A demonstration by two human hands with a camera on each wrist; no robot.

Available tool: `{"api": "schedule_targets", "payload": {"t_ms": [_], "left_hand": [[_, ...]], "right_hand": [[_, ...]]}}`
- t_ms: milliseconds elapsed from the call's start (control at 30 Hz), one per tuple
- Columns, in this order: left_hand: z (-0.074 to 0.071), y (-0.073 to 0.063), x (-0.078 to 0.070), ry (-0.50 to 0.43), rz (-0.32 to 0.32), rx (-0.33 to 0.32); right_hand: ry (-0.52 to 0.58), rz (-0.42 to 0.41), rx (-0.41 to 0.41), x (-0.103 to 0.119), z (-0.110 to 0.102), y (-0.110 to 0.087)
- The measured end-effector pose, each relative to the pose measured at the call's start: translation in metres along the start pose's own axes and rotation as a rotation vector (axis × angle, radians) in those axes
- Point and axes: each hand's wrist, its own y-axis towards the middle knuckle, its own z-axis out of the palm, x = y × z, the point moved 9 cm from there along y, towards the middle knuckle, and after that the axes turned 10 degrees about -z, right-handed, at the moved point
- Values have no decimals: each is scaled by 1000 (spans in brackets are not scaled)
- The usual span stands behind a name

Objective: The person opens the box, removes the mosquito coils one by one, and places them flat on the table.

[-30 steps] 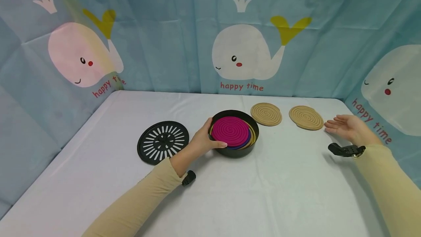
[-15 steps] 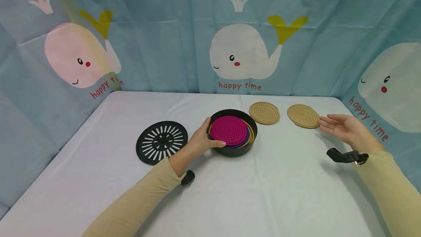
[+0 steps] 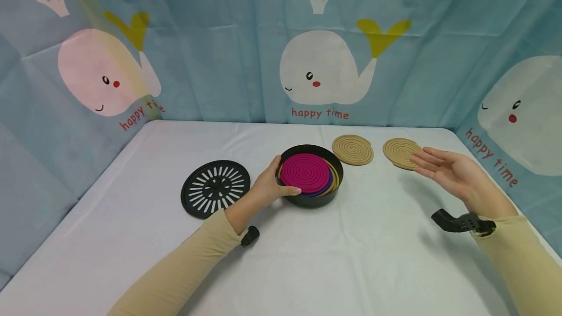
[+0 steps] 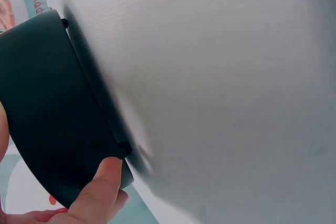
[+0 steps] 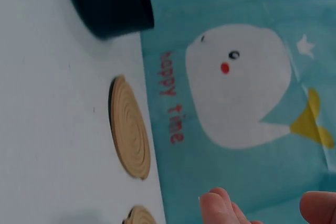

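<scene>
My left hand [image 3: 268, 185] grips the near-left side of a round black container [image 3: 311, 202], thumb at the front and fingers round the far side. A stack of coiled-rope coasters lies in it, a magenta coaster [image 3: 305, 173] on top, with purple and yellow edges below. The left wrist view shows a fingertip [image 4: 109, 169] pressed to the container's dark outer wall [image 4: 58, 103]. My right hand [image 3: 452, 172] hovers palm up with loosely extended fingers, holding nothing. Its fingertips overlap the right tan coaster [image 3: 399, 152] in the head view. Another tan coaster [image 3: 352, 149] lies right beside the container.
A round black slotted lid [image 3: 214, 189] lies left of the container, partly behind my left forearm. The white-covered table [image 3: 351, 267] meets a blue whale-print curtain [image 3: 210, 62] at the back and sides.
My right hand has moved left and a little nearer to me, from beside the right tan coaster to above its edge. My left hand keeps its grip on the container.
</scene>
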Motion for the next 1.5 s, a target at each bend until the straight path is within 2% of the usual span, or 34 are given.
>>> {"api": "schedule_targets", "payload": {"t_ms": [200,400,567,767,1000,1233,1500], "left_hand": [[0,0,0,0,1,2],[1,1,1,-8,-7,6],[1,1,1,-8,-6,8],[1,1,2,-3,-9,9],[2,1,1,1,-13,6],[1,1,0,6,9,0],[1,1,1,-4,3,3]], "right_hand": [[-126,-10,171,-14,33,-6],[-271,-37,254,-29,57,-6],[-426,-72,285,-41,71,-4],[-480,-67,292,-56,85,-1],[-598,-54,309,-74,102,-1],[-629,-33,313,-91,115,3],[-674,24,334,-112,131,15]]}}
